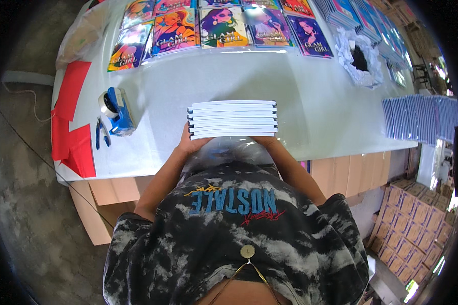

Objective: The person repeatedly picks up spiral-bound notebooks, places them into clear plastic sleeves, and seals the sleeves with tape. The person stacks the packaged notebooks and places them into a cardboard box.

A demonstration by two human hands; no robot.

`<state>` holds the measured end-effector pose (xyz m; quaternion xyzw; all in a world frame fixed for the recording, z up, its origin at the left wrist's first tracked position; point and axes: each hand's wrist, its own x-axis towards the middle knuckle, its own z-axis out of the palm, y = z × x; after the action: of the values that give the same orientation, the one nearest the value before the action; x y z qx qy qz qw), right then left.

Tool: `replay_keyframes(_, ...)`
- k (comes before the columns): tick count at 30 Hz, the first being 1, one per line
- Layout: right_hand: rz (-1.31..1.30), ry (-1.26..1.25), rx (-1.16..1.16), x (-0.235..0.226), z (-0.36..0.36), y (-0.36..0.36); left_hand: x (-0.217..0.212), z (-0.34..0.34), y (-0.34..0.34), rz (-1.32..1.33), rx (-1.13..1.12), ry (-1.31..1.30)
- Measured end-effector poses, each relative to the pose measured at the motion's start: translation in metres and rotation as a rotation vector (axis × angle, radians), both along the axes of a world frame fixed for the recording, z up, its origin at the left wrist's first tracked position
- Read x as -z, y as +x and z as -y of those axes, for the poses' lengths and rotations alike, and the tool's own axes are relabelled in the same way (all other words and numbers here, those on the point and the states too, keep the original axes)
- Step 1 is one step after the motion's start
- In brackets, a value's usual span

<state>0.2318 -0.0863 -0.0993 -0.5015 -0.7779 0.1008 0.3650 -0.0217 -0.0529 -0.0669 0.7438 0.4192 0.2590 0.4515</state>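
Note:
A stack of several notebooks (233, 120) stands over the near part of the white table (163, 91), its white page edges facing up and dark corners showing at both ends. My left hand (191, 142) grips it at the lower left. At the lower right my right hand (263, 141) holds the same stack; most of its fingers are hidden behind the notebooks. Clear plastic (228, 151) lies between my forearms, just below the stack. Left of the hands are a blue tape dispenser (121, 114) with a roll of tape and small blue-handled snips (103, 133).
Rows of notebooks with colourful illustrated covers (223, 28) line the far side. Red sheets (74, 94) lie along the left edge. To the right are crumpled white wrapping (361, 76) around something black and rows of stacked notebooks (409, 119). Cartons (409, 223) stand beyond the table.

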Motion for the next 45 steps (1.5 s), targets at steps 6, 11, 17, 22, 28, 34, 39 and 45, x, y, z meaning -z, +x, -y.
replay_keyframes(6,-0.518,-0.549,0.18,-0.127,-0.011,-0.018,-0.086,0.014,0.007,0.238,-0.291,-0.276)
replay_keyframes(11,-0.485,-1.065,0.315,-0.116,-0.049,-0.016,-0.068,-0.019,0.009,0.022,-0.348,-0.838)
replay_keyframes(17,-0.571,-1.0,0.41,-0.084,-0.024,-0.04,-0.072,-0.02,-0.011,-0.04,-0.323,-0.796)
replay_keyframes(22,-0.597,-1.032,0.379,-0.104,-0.03,-0.038,-0.08,-0.023,-0.009,-0.078,-0.319,-0.779)
replay_keyframes(28,-0.291,-1.053,0.355,-0.103,-0.042,-0.028,-0.076,-0.04,-0.007,-0.565,-0.342,-0.529)
replay_keyframes(34,0.259,-0.342,0.957,-0.084,-0.031,0.025,-0.033,-0.031,-0.05,-0.9,-0.918,0.251)
replay_keyframes(39,0.172,-0.176,0.971,-0.046,-0.008,0.034,-0.021,-0.028,-0.033,-0.791,-0.965,0.48)
replay_keyframes(45,-0.427,-0.435,0.827,-0.091,-0.02,0.046,-0.063,-0.041,-0.055,-0.044,-0.894,-0.244)
